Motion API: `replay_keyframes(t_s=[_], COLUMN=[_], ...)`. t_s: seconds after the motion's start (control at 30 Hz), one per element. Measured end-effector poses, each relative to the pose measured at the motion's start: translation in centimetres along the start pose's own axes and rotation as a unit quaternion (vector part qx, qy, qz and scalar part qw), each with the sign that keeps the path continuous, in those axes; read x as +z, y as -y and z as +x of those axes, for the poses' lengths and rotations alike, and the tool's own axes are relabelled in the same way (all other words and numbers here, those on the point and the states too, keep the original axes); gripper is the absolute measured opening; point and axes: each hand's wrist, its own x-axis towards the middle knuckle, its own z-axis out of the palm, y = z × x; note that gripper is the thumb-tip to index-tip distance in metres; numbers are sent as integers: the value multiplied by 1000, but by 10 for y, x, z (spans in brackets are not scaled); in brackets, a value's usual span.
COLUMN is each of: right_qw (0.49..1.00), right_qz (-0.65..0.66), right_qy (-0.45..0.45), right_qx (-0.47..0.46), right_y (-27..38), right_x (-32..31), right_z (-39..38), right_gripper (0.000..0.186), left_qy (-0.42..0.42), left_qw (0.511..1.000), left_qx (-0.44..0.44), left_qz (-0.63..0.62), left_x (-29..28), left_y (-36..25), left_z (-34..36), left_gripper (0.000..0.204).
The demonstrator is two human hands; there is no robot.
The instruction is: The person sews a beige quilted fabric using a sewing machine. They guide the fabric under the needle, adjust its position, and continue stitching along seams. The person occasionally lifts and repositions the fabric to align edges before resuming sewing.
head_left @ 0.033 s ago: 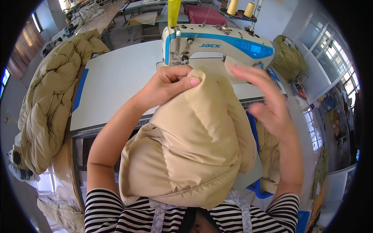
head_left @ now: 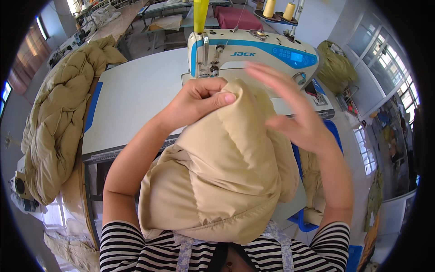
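Observation:
My left hand [head_left: 204, 100] pinches the top corner of a beige quilted padded garment piece [head_left: 213, 172], thumb in front, holding it up over my lap. My right hand [head_left: 290, 115] is raised to the right of that corner, fingers stretched and apart, blurred, with the thumb near or against the fabric; contact is unclear. Just beyond both hands stands a white and blue sewing machine [head_left: 253, 47] on a white table [head_left: 131, 104], its needle area partly hidden behind the fabric and hands.
A long beige puffer heap [head_left: 59, 118] lies at the left. Yellow thread cones [head_left: 287, 11] stand behind the machine. A blue crate [head_left: 310, 217] with beige pieces is below right; an olive sack [head_left: 335, 68] is at the back right. More worktables [head_left: 176, 22] stand behind.
My right hand has moved leftward and slightly up, closer to the held corner. My left hand and the fabric have barely shifted.

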Motion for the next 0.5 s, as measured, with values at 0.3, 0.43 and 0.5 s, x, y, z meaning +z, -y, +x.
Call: replay_keyframes(t_s=[0.3,0.43,0.5], right_qw=[972,981,985], right_qz=[148,107,-44], right_qy=[59,30,-13], right_qx=[-173,-159,-168], right_y=[26,-4,-16], right_x=[-30,-35,-14], right_z=[27,13,24], right_gripper=[40,31,30], left_qy=[71,-107,-133], left_qw=[984,933,824], left_qx=[-72,158,126], left_qz=[148,304,537], left_x=[-18,-5,-11], left_y=[-47,-167,-175], left_z=[-31,-64,-60], left_gripper=[31,27,29])
